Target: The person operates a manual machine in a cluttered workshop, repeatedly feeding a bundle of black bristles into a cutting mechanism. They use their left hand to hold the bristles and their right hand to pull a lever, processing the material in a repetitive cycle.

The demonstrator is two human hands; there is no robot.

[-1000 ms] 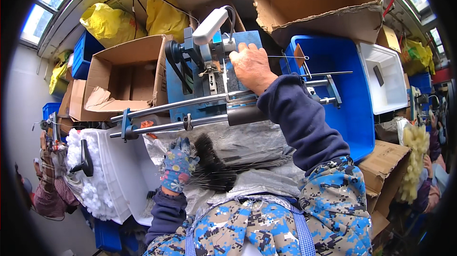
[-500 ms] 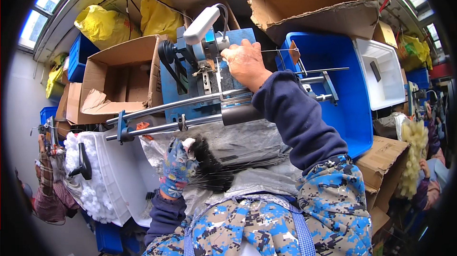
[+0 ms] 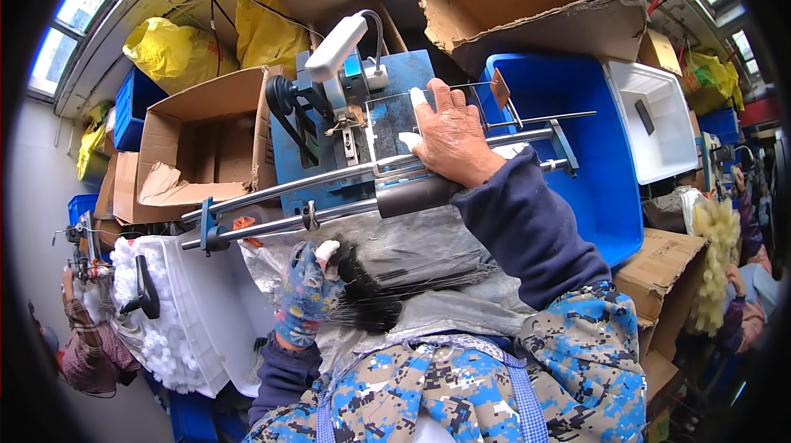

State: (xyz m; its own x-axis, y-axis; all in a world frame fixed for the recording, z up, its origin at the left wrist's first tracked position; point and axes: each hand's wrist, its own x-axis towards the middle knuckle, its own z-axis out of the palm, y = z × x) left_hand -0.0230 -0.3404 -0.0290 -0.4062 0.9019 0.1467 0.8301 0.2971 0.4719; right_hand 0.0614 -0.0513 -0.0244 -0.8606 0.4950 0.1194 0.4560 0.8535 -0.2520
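Observation:
My right hand (image 3: 455, 131), bare with white wraps on two fingertips, rests over the right part of the blue machine bed (image 3: 404, 84). Its fingers are spread, close to a thin bent wire frame (image 3: 376, 140) and just beyond a dark cylindrical sleeve (image 3: 416, 194) on the lower metal rail (image 3: 342, 210). My left hand (image 3: 306, 288), in a patterned blue glove with a white-wrapped fingertip, curls beside a mass of black bristles (image 3: 356, 282) over my lap. Thin strands fan out rightward from the bristles. What the left fingers hold is hidden.
An open cardboard box (image 3: 202, 150) stands left of the machine, a blue bin (image 3: 606, 204) right of it, and a white tub (image 3: 659, 126) beyond. White fluffy pieces (image 3: 161, 336) fill a white crate (image 3: 218, 319) at left. Other people work at both sides.
My right hand has moved right and nearer to me, away from the machine's head, and its fingers have spread. My left hand stays beside the bristles. The view has shifted slightly.

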